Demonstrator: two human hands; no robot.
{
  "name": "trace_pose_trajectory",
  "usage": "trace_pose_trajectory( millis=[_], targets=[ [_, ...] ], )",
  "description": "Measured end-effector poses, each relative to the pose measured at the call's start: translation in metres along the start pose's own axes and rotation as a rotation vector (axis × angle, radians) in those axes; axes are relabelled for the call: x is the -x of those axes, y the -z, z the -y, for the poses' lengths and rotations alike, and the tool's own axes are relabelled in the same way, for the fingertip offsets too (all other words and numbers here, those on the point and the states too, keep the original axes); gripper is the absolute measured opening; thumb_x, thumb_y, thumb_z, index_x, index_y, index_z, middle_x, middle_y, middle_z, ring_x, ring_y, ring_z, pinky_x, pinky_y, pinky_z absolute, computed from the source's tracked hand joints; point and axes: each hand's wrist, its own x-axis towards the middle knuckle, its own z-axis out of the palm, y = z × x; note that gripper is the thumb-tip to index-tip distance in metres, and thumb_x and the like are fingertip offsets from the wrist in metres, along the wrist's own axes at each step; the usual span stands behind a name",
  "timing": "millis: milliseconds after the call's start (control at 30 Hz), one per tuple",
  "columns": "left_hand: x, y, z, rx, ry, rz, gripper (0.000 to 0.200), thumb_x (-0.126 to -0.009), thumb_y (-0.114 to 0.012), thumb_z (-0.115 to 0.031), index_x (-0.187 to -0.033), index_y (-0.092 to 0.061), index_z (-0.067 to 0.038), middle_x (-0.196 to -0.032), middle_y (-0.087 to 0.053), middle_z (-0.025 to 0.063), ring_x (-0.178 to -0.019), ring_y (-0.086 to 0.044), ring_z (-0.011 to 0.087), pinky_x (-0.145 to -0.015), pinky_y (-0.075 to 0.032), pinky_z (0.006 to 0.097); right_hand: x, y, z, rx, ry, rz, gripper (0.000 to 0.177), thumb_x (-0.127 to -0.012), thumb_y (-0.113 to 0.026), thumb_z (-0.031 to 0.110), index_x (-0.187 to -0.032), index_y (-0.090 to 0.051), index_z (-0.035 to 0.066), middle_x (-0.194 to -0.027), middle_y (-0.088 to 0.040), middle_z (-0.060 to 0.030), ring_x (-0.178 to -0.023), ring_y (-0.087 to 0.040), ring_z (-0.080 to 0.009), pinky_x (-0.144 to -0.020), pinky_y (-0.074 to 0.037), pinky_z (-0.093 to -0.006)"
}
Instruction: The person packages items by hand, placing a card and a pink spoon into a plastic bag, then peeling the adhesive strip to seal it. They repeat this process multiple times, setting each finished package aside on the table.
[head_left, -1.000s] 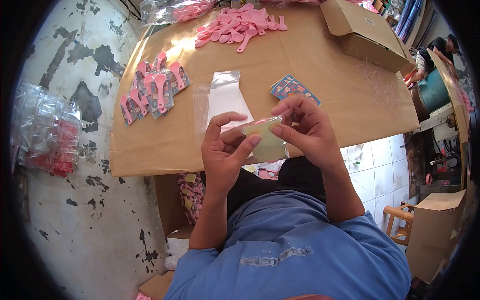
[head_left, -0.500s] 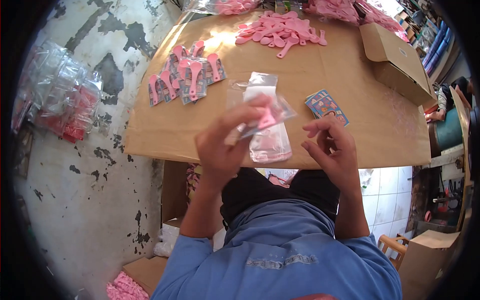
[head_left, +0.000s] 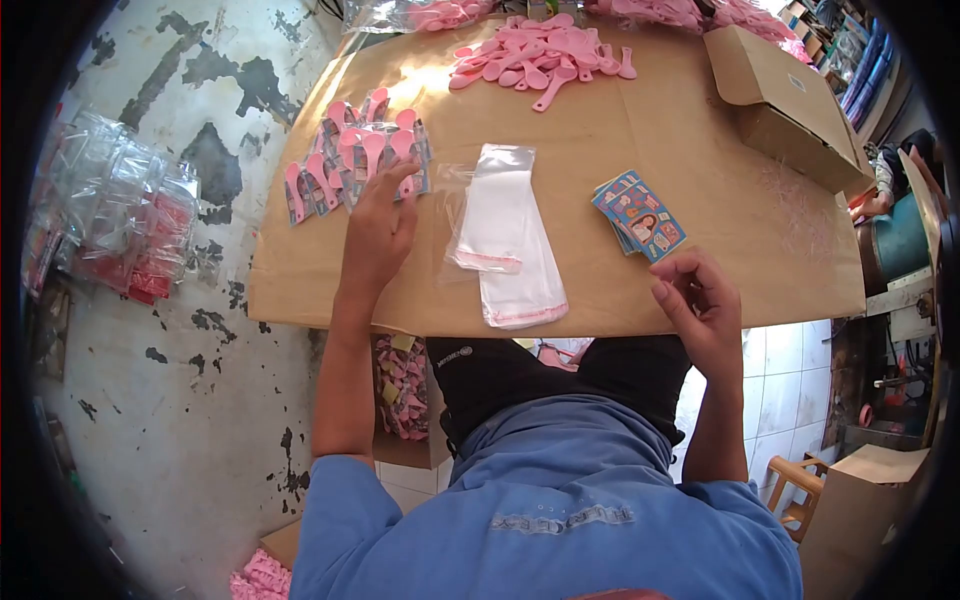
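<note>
My left hand point(head_left: 380, 228) reaches forward over the brown-paper table point(head_left: 700, 150), fingers spread, fingertips resting on the pile of bagged pink spoons point(head_left: 345, 160) at the left. It holds nothing that I can see. My right hand point(head_left: 698, 300) hovers at the table's front edge with fingers loosely curled and empty, just below a small stack of printed cards point(head_left: 638, 215). Between the hands lies a stack of clear plastic bags point(head_left: 505, 235).
Loose pink spoons point(head_left: 540, 55) are heaped at the far side, with a cardboard box point(head_left: 770, 90) at the far right. Bundles of clear bags point(head_left: 110, 220) lie on the floor at left. A box of pink pieces point(head_left: 400, 385) sits under the table. Another person point(head_left: 885, 175) works at the right.
My left hand carried the filled bag with the pink spoon forward and left onto the pile and let it go. My right hand dropped back toward the table's front edge.
</note>
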Motion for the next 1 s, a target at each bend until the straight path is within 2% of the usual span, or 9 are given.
trace_pose_trajectory(
  millis=[67, 167, 300, 500, 667, 767, 867, 967, 1000],
  targets=[
    [-0.006, -0.007, -0.002, -0.035, -0.027, 0.057, 0.043, -0.097, -0.059, -0.003, -0.14, -0.057, -0.006, -0.137, -0.065, 0.0203, -0.13, -0.062, 0.0376, -0.102, -0.051, 0.0439, -0.006, 0.001, -0.005, 0.041, 0.019, -0.055, 0.01, -0.094, -0.074, 0.007, -0.102, -0.071, 0.003, -0.086, -0.059, 0.0024, -0.063, -0.041, -0.0023, -0.056, -0.031, -0.0216],
    [-0.014, -0.008, 0.005, -0.006, 0.166, 0.17, 0.038, -0.097, -0.06, -0.004, -0.135, -0.059, -0.004, -0.133, -0.064, 0.0244, -0.122, -0.063, 0.0419, -0.103, -0.05, 0.0462, -0.021, 0.004, -0.007, 0.147, 0.031, -0.19, 0.013, -0.095, -0.074, 0.012, -0.103, -0.071, 0.003, -0.085, -0.059, 0.0023, -0.063, -0.041, -0.0032, -0.056, -0.032, -0.0225],
    [-0.017, -0.005, 0.027, -0.027, 0.1, 0.166, 0.038, -0.099, -0.057, -0.002, -0.136, -0.059, -0.003, -0.132, -0.065, 0.0237, -0.122, -0.063, 0.0415, -0.102, -0.05, 0.0461, -0.037, 0.011, -0.021, 0.328, -0.022, -0.35, 0.023, -0.095, -0.076, 0.022, -0.107, -0.07, 0.003, -0.087, -0.059, -0.0007, -0.068, -0.047, -0.008, -0.058, -0.038, -0.0266],
    [-0.015, 0.018, 0.063, 0.002, -0.013, 0.279, 0.038, -0.099, -0.057, -0.002, -0.137, -0.059, -0.003, -0.132, -0.067, 0.0208, -0.125, -0.063, 0.0377, -0.105, -0.05, 0.0431, -0.045, 0.0, -0.023, 0.453, -0.11, -0.263, 0.037, -0.089, -0.081, 0.033, -0.111, -0.069, 0.005, -0.096, -0.061, -0.007, -0.09, -0.059, -0.0224, -0.079, -0.049, -0.0377],
    [-0.019, 0.03, 0.078, 0.162, 0.054, 0.295, 0.034, -0.099, -0.061, -0.004, -0.133, -0.061, -0.003, -0.132, -0.068, 0.02, -0.125, -0.065, 0.0345, -0.104, -0.052, 0.0381, -0.051, -0.009, -0.018, 0.504, -0.136, -0.206, 0.035, -0.088, -0.082, 0.032, -0.104, -0.067, 0.005, -0.095, -0.062, -0.0075, -0.095, -0.059, -0.0245, -0.084, -0.049, -0.0406],
    [-0.018, 0.016, 0.045, 0.172, -0.022, 0.122, 0.021, -0.1, -0.062, -0.008, -0.119, -0.067, 0.0, -0.121, -0.071, 0.0185, -0.116, -0.07, 0.0311, -0.096, -0.054, 0.0372, -0.053, -0.013, -0.016, 0.488, -0.138, -0.254, 0.033, -0.087, -0.082, 0.031, -0.1, -0.065, 0.005, -0.095, -0.062, -0.0074, -0.095, -0.059, -0.0246, -0.084, -0.049, -0.0408],
    [-0.015, -0.003, 0.01, 0.025, -0.053, 0.123, 0.019, -0.099, -0.069, -0.017, -0.099, -0.07, 0.002, -0.098, -0.072, 0.0152, -0.093, -0.071, 0.0248, -0.081, -0.055, 0.0366, -0.054, -0.014, -0.02, 0.466, -0.142, -0.289, 0.033, -0.088, -0.082, 0.03, -0.096, -0.063, 0.004, -0.095, -0.062, -0.0077, -0.093, -0.059, -0.025, -0.083, -0.048, -0.0408],
    [-0.024, -0.016, -0.031, 0.123, 0.229, 0.265, 0.022, -0.094, -0.076, -0.021, -0.09, -0.07, 0.0, -0.077, -0.065, 0.0063, -0.072, -0.06, 0.0134, -0.068, -0.05, 0.0307, -0.056, -0.011, -0.025, 0.475, -0.139, -0.283, 0.033, -0.088, -0.082, 0.029, -0.094, -0.061, 0.003, -0.094, -0.061, -0.0084, -0.09, -0.059, -0.0258, -0.081, -0.047, -0.0409],
    [-0.027, -0.021, -0.035, 0.119, 0.254, 0.276, 0.028, -0.09, -0.081, -0.025, -0.089, -0.069, 0.0, -0.072, -0.063, 0.005, -0.067, -0.058, 0.0117, -0.065, -0.048, 0.0291, -0.056, -0.01, -0.026, 0.481, -0.14, -0.277, 0.033, -0.088, -0.081, 0.029, -0.093, -0.061, 0.003, -0.093, -0.06, -0.0087, -0.089, -0.059, -0.0261, -0.08, -0.047, -0.041]
  ],
)
